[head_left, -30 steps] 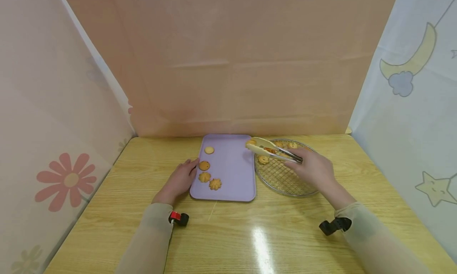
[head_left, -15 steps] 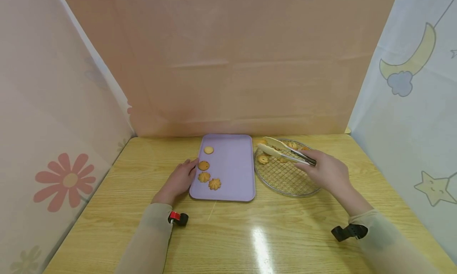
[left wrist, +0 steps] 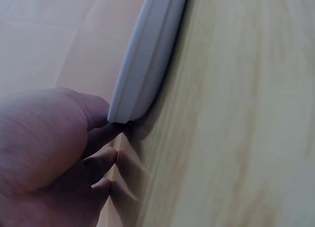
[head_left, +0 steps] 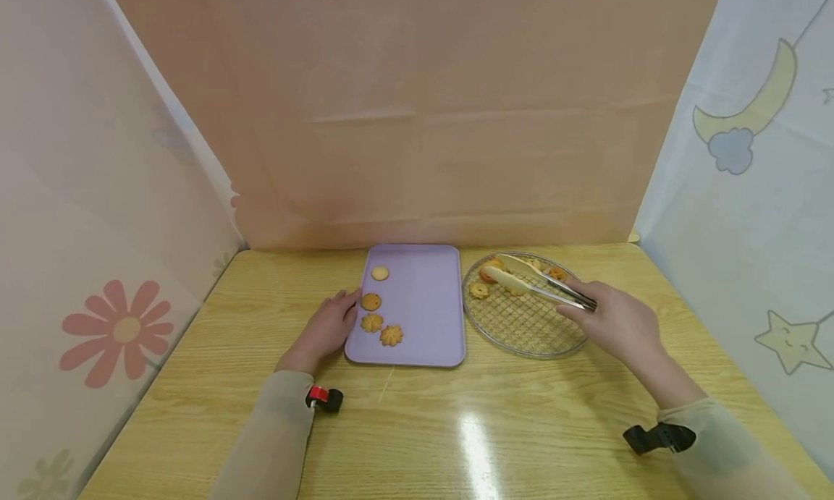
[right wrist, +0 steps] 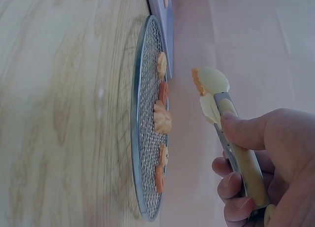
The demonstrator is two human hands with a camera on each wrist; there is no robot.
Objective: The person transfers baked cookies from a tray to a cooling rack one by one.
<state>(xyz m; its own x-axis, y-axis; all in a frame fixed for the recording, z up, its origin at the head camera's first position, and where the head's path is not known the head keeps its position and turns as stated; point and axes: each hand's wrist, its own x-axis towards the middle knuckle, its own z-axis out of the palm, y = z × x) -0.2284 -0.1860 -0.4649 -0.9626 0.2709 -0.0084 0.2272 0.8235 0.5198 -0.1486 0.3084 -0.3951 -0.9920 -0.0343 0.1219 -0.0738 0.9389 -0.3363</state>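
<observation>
While one tray (head_left: 426, 304) holds four cookies (head_left: 392, 335), one rack (head_left: 521, 330) holds perhaps five.

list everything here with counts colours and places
Table: one, wooden, underneath
Tray: one, lilac, on table
Tray cookies: four, golden, tray's left
Wire rack: one, silver, right of tray
Rack cookies: at least five, golden-orange, on rack
Tongs: one, cream and silver, above rack
Gripped cookie: one, orange, in tongs
Backdrop: one, tan, behind
Side sheets: two, pale, flanking
Sleeves: two, beige, foreground
Cameras: two, mostly black, on wrists
Left hand: one, at tray
Right hand: one, on tongs
</observation>
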